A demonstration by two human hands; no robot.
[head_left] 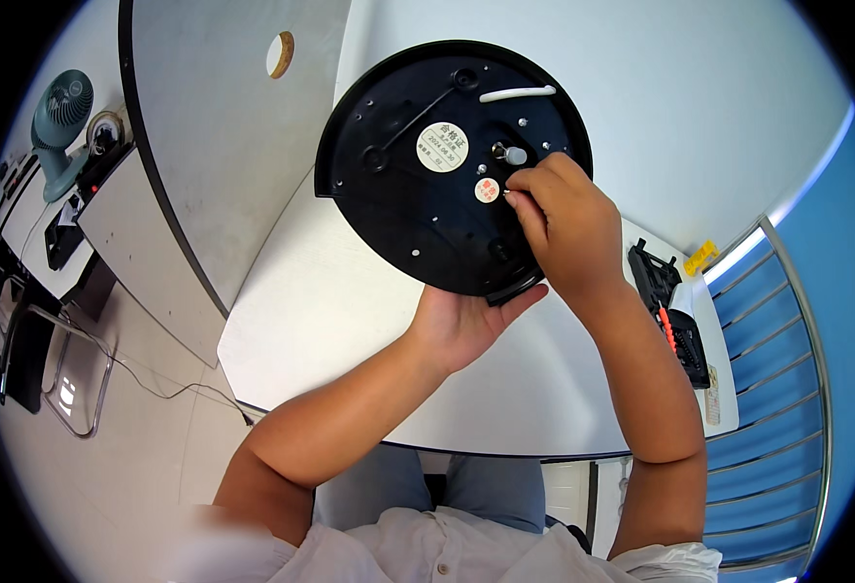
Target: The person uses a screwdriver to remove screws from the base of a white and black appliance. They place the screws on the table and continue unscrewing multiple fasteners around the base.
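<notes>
A black round plastic cover [389,209], with its underside facing me, is tilted up above the white table. My left hand [457,328] grips its lower rim from below, the thumb reaching along the edge. Over the right part of the cover, my right hand [568,219] has thumb and forefinger pinched together. A small pale tip shows between them, too small to name. Beside those fingers are a red-and-white round sticker [487,190] and a silver metal fitting [514,154]. A larger white round label [442,147] and a white tube [517,94] sit on the cover.
On the right of the white table [321,321] lies an open black tool case [675,301] with a red-handled tool [666,328]. A yellow object [701,257] is behind it. A grey partition [233,146] stands left; a metal railing [816,389] runs along the right.
</notes>
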